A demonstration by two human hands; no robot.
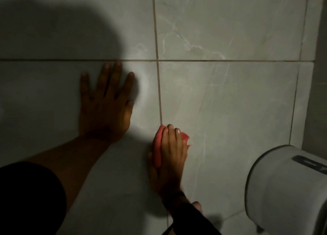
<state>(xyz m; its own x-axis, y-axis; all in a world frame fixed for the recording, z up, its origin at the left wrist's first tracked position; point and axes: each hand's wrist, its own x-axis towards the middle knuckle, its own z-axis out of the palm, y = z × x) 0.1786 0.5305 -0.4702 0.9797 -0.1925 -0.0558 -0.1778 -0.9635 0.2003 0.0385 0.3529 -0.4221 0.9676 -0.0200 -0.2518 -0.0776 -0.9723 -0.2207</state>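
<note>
Wiping wall [230, 96]: cloth [157, 147] is gripped by right hand [172, 154] at the grout line [159, 93]; left hand [106, 107] is spread flat left of it. Firm, even strokes along the line are advised.

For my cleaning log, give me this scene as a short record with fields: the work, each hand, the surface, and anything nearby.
Work: wiping a wall
Surface: glossy grey marbled ceramic tile wall, brownish grout lines
Tool: crumpled red fabric cloth, at the vertical grout line
Right hand: holds the cloth against the tile, fingers over it
Left hand: flat on the tile, fingers spread, in shadow
Nearby: round white plastic dispenser, lower right
</note>
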